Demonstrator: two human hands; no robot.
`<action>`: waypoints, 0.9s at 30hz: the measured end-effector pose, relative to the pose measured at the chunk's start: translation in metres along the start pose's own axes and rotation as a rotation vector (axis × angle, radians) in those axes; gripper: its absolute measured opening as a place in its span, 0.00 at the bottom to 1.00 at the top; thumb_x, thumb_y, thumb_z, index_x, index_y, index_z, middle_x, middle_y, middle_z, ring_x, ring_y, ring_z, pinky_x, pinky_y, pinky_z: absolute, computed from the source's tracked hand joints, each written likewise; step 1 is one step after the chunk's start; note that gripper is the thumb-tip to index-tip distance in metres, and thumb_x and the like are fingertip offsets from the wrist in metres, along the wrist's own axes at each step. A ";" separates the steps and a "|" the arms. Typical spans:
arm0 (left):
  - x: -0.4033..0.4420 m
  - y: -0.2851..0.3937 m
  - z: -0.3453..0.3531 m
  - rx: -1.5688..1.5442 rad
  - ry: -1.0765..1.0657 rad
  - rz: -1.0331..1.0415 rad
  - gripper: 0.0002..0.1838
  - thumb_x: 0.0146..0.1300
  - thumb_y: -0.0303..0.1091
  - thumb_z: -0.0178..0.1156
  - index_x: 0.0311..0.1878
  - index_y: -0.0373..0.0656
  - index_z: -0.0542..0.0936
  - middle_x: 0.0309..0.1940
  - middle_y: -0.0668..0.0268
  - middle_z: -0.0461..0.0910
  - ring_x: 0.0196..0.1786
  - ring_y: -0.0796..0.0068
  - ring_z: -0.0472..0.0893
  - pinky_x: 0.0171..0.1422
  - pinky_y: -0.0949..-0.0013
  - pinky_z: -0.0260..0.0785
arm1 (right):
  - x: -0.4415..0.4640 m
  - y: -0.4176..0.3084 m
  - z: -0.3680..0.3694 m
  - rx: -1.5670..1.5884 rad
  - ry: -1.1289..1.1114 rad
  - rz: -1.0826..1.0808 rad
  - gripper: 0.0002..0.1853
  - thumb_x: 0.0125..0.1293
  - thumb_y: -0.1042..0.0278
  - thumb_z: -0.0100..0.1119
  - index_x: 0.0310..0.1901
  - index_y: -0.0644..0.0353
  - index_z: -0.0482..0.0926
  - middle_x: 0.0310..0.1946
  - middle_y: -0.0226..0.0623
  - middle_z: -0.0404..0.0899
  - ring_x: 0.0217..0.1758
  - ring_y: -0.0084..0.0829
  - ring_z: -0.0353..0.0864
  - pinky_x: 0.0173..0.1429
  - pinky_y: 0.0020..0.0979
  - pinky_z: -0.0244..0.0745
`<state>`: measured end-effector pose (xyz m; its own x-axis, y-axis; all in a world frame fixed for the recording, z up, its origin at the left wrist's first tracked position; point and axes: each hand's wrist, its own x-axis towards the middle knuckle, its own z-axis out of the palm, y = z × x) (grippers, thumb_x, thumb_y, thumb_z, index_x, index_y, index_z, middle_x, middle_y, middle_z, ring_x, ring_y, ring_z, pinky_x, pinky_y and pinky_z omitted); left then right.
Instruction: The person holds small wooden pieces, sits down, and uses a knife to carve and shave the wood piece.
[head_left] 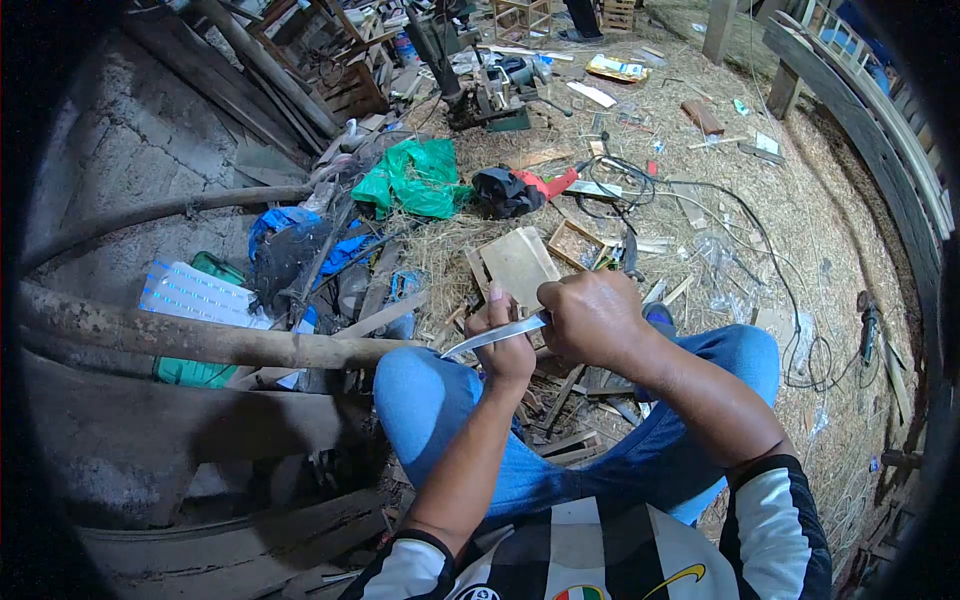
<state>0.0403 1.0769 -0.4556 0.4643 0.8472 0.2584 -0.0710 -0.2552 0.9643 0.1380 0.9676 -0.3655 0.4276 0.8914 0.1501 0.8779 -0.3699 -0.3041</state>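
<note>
A knife (492, 336) with a bright, slightly curved blade is gripped in my right hand (597, 315), whose fingers wrap round its hidden handle. The blade points left and passes across my left hand (503, 345). That hand is closed with its thumb raised, close beside my right hand; whatever it holds is hidden behind the blade and fingers. Both hands are in front of my bent knees, in blue jeans (425, 405). Just beyond them lie a flat pale board (520, 262) and a small wooden box (577, 243).
Wooden poles (200, 330) run along the left. Ahead lie a green plastic bag (412, 180), a red tool (560, 183) partly under black cloth, and tangled black cable (625, 180). A tool with a cord (868, 330) is at right. Wood scraps and shavings cover the ground.
</note>
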 end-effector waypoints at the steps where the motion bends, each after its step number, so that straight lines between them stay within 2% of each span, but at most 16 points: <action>1: 0.000 -0.005 -0.001 -0.045 -0.028 -0.046 0.23 0.76 0.43 0.48 0.29 0.35 0.78 0.19 0.67 0.73 0.23 0.79 0.69 0.30 0.69 0.61 | 0.000 0.000 0.000 0.000 0.000 0.002 0.09 0.45 0.61 0.65 0.25 0.55 0.79 0.19 0.42 0.80 0.24 0.46 0.83 0.28 0.47 0.78; 2: 0.000 -0.010 -0.001 -0.089 -0.054 -0.093 0.22 0.76 0.42 0.49 0.33 0.34 0.82 0.22 0.67 0.77 0.26 0.81 0.72 0.32 0.72 0.65 | 0.000 0.000 0.000 -0.002 -0.024 0.012 0.09 0.46 0.61 0.65 0.25 0.55 0.79 0.19 0.43 0.80 0.24 0.47 0.83 0.28 0.47 0.78; 4: 0.001 -0.010 0.002 -0.117 -0.008 0.019 0.25 0.75 0.42 0.49 0.24 0.35 0.80 0.15 0.70 0.73 0.19 0.83 0.68 0.25 0.73 0.60 | 0.001 -0.001 0.000 -0.003 -0.048 0.023 0.09 0.46 0.61 0.65 0.25 0.55 0.79 0.19 0.43 0.80 0.25 0.47 0.84 0.29 0.47 0.78; 7: -0.001 -0.006 0.000 -0.040 -0.031 0.003 0.25 0.75 0.43 0.49 0.25 0.35 0.80 0.16 0.71 0.73 0.20 0.83 0.69 0.26 0.73 0.62 | 0.001 -0.001 0.001 -0.008 -0.072 0.047 0.08 0.47 0.61 0.64 0.25 0.55 0.80 0.20 0.44 0.80 0.25 0.47 0.84 0.29 0.47 0.79; 11: -0.002 -0.018 -0.003 -0.100 -0.069 -0.031 0.24 0.76 0.42 0.49 0.28 0.34 0.81 0.19 0.69 0.75 0.23 0.84 0.71 0.28 0.74 0.63 | 0.005 0.001 0.000 0.017 -0.064 0.071 0.08 0.49 0.62 0.62 0.25 0.57 0.83 0.22 0.48 0.82 0.26 0.48 0.85 0.31 0.47 0.80; 12: -0.004 -0.018 -0.002 -0.075 -0.025 -0.086 0.17 0.74 0.38 0.52 0.35 0.34 0.81 0.25 0.66 0.77 0.29 0.80 0.74 0.33 0.72 0.66 | 0.006 0.002 0.000 0.031 -0.073 0.086 0.09 0.51 0.62 0.61 0.26 0.58 0.84 0.23 0.51 0.83 0.27 0.49 0.86 0.32 0.46 0.81; 14: -0.003 -0.029 -0.003 -0.052 0.016 -0.134 0.12 0.72 0.35 0.56 0.42 0.34 0.81 0.31 0.63 0.79 0.35 0.76 0.77 0.38 0.71 0.69 | 0.011 0.013 0.006 0.019 -0.068 0.126 0.07 0.50 0.64 0.61 0.26 0.57 0.84 0.22 0.49 0.82 0.27 0.49 0.85 0.32 0.47 0.80; 15: -0.004 -0.049 -0.008 0.365 0.030 0.164 0.11 0.68 0.31 0.59 0.50 0.36 0.79 0.38 0.60 0.79 0.42 0.70 0.76 0.45 0.68 0.69 | 0.013 0.017 0.010 0.009 -0.067 0.164 0.07 0.48 0.65 0.61 0.27 0.56 0.83 0.21 0.48 0.81 0.27 0.50 0.84 0.33 0.48 0.80; 16: -0.004 -0.056 -0.010 0.778 0.045 0.466 0.18 0.64 0.27 0.63 0.58 0.38 0.76 0.45 0.58 0.78 0.50 0.65 0.75 0.51 0.65 0.69 | 0.014 0.017 0.012 0.009 -0.066 0.165 0.07 0.48 0.65 0.61 0.27 0.56 0.83 0.21 0.48 0.81 0.27 0.50 0.84 0.33 0.48 0.80; 17: -0.005 -0.063 -0.010 0.777 0.046 0.468 0.18 0.64 0.27 0.63 0.58 0.38 0.76 0.45 0.58 0.78 0.50 0.65 0.75 0.51 0.65 0.69 | 0.015 0.018 0.013 -0.003 -0.079 0.190 0.06 0.49 0.65 0.60 0.27 0.56 0.84 0.22 0.48 0.82 0.27 0.50 0.85 0.34 0.48 0.80; 19: -0.006 -0.065 -0.006 0.789 0.008 0.352 0.30 0.58 0.22 0.66 0.65 0.39 0.71 0.51 0.56 0.76 0.57 0.58 0.71 0.60 0.61 0.65 | 0.016 0.019 0.014 -0.014 -0.091 0.218 0.07 0.50 0.66 0.60 0.28 0.57 0.84 0.22 0.49 0.82 0.28 0.51 0.85 0.35 0.48 0.80; 21: -0.002 -0.083 -0.007 0.782 0.018 0.372 0.29 0.59 0.21 0.64 0.65 0.38 0.70 0.49 0.56 0.76 0.53 0.60 0.73 0.57 0.61 0.67 | 0.018 0.022 0.016 -0.017 -0.126 0.244 0.07 0.52 0.67 0.58 0.28 0.57 0.84 0.25 0.50 0.83 0.31 0.50 0.86 0.36 0.48 0.80; 23: -0.007 -0.075 -0.008 0.776 0.027 0.392 0.29 0.60 0.19 0.63 0.65 0.37 0.70 0.47 0.56 0.76 0.48 0.62 0.74 0.55 0.61 0.69 | 0.019 0.050 0.034 -0.046 0.017 0.330 0.08 0.54 0.67 0.58 0.29 0.60 0.85 0.28 0.50 0.84 0.33 0.48 0.87 0.36 0.47 0.81; 24: -0.019 -0.050 -0.014 0.577 0.002 0.547 0.28 0.60 0.18 0.62 0.65 0.37 0.70 0.44 0.56 0.76 0.44 0.64 0.75 0.51 0.61 0.70 | 0.023 0.086 0.039 -0.073 0.112 0.416 0.08 0.55 0.68 0.57 0.30 0.61 0.85 0.30 0.49 0.84 0.35 0.48 0.87 0.37 0.47 0.81; 26: -0.021 -0.040 -0.022 0.381 -0.017 0.699 0.28 0.60 0.17 0.61 0.65 0.38 0.70 0.42 0.56 0.76 0.40 0.66 0.75 0.48 0.61 0.71 | 0.033 0.106 0.007 -0.100 0.043 0.552 0.08 0.56 0.66 0.57 0.31 0.58 0.85 0.29 0.49 0.84 0.32 0.48 0.86 0.36 0.47 0.81; 27: -0.019 -0.048 -0.021 0.239 0.004 0.567 0.28 0.60 0.16 0.60 0.65 0.39 0.71 0.40 0.57 0.76 0.36 0.67 0.75 0.47 0.60 0.71 | 0.034 0.093 -0.006 -0.090 0.104 0.530 0.08 0.56 0.66 0.57 0.31 0.57 0.85 0.28 0.49 0.84 0.31 0.48 0.86 0.36 0.48 0.80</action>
<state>0.0159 1.0830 -0.5057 0.4090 0.5502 0.7280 -0.1060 -0.7637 0.6368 0.2349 0.9618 -0.3831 0.8314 0.5480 0.0920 0.5495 -0.7863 -0.2823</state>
